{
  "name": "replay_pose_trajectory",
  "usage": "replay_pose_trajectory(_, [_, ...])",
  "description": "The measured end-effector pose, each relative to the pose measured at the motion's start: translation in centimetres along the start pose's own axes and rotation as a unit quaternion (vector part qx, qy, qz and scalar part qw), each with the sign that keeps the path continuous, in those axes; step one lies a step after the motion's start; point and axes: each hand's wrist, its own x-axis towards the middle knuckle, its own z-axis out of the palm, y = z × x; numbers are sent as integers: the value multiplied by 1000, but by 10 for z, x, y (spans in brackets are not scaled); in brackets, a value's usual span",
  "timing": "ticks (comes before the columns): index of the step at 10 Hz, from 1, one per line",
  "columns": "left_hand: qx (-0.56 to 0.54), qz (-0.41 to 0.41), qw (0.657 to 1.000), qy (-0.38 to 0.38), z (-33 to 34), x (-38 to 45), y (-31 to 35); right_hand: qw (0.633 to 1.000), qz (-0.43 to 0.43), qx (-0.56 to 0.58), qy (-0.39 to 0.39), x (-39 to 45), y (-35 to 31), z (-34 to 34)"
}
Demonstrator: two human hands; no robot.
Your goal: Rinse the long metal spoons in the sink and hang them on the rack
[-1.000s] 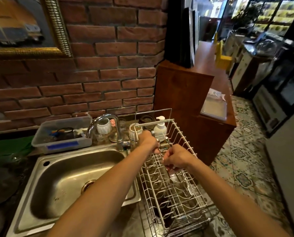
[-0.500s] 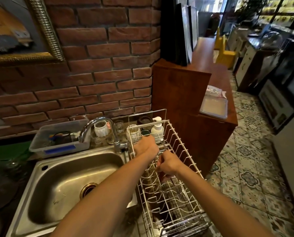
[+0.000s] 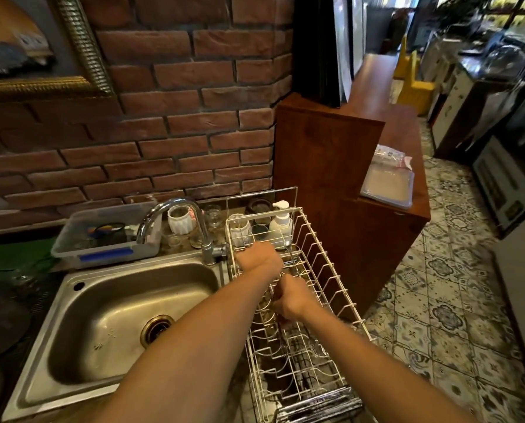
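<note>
The white wire dish rack (image 3: 331, 279) stands to the right of the steel sink (image 3: 72, 340). My left hand (image 3: 259, 257) is curled into a fist over the rack's far end. The bowl of a long metal spoon (image 3: 287, 244) sticks up just right of its knuckles, with a thin handle running down from it. My right hand (image 3: 291, 297) is lower in the rack, fingers curled and thumb up, pinching a thin metal handle. What lies under both palms is hidden.
The curved tap (image 3: 175, 218) rises at the sink's back edge. Behind it stand a grey plastic tub (image 3: 105, 254), a white cup (image 3: 180, 222), glasses and a soap pump bottle (image 3: 281, 222). A wooden cabinet (image 3: 331, 166) stands right of the rack, with tiled floor beyond.
The camera has tilted and drawn nearer. My right hand has moved up the rack towards my left hand, which stays at the far end.
</note>
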Motion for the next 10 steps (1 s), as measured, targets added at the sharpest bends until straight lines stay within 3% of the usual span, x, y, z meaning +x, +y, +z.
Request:
replay_pose_trajectory(4, [4, 7, 1000, 18, 5, 2, -1, 999, -30, -43, 12, 6, 3, 3])
replay_pose_trajectory(6, [-4, 20, 1000, 15, 3, -4, -5, 999, 10, 28, -19, 4, 4, -3])
replay_pose_trajectory(9, [-118, 82, 990, -4, -22, -6, -21, 996, 6, 81, 43, 0, 3, -21])
replay_pose_trajectory(10, [-160, 96, 982, 4, -25, -3, -31, 985, 12, 161, 60, -1, 3, -24])
